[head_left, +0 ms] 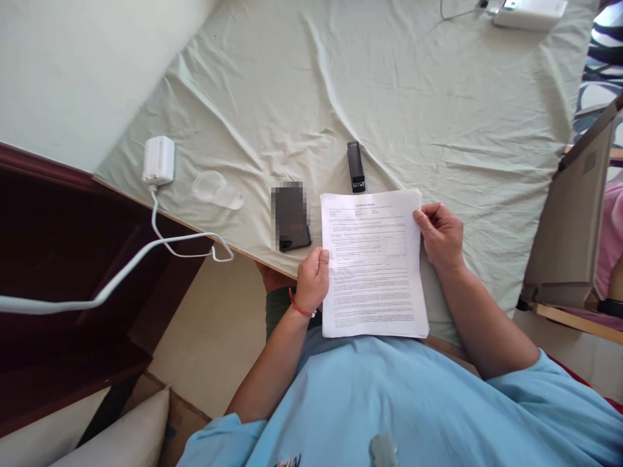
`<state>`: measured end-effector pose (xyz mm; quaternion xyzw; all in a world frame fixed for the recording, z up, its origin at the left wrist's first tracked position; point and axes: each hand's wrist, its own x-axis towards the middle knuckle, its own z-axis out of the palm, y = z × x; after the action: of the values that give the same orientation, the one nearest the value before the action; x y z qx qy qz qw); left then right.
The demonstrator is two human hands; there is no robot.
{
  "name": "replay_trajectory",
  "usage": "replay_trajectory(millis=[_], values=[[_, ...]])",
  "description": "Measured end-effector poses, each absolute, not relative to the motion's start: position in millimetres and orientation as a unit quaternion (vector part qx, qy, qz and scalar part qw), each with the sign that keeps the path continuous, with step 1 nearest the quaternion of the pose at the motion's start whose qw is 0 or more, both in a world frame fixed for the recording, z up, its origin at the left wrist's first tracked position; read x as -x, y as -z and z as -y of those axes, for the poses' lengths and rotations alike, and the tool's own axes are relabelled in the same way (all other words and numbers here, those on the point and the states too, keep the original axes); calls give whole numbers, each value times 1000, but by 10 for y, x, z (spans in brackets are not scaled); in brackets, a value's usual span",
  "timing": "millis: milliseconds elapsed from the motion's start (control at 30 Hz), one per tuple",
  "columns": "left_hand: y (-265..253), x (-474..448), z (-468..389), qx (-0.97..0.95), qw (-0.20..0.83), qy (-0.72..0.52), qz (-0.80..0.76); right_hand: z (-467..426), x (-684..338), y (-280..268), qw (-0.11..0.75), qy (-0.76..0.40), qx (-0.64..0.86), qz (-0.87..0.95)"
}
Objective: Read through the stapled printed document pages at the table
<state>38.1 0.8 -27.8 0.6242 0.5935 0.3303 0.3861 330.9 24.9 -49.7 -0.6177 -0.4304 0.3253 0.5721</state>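
A stack of printed paper sheets (374, 266) lies between my hands, its near edge close to my blue shirt. My left hand (313, 279), with a red string at the wrist, grips the stack's left edge. At the upper right edge, my right hand (442, 235) pinches the sheets between thumb and fingers. Just beyond the top edge of the papers lies a black stapler (355, 167). A dark phone (292, 217), partly pixelated, rests on the cloth to the left of the stack.
A pale green cloth (438, 97) covers the table. On the left are a white power adapter (159, 160) with a cable (121, 275) hanging past the edge, and a clear plastic piece (217, 189). A white device (530, 14) sits at the far right.
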Motion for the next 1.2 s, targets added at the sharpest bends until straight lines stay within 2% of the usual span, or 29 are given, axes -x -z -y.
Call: replay_trajectory(millis=[367,667,900,1200], values=[[286,-377,-77,-606,409,-320,-602,-254,-3260,381,504,-280,664,476],[377,-325,-159,-515,540,-317,-586,-250,-3287,407,527,-293,655,455],[360,-339,-157,-454,594,-315,-584,-251,-3304,467,551,-297,639,448],[337,-332,-134,-488,574,-319,-575,-228,-3298,451,538,-281,645,463]])
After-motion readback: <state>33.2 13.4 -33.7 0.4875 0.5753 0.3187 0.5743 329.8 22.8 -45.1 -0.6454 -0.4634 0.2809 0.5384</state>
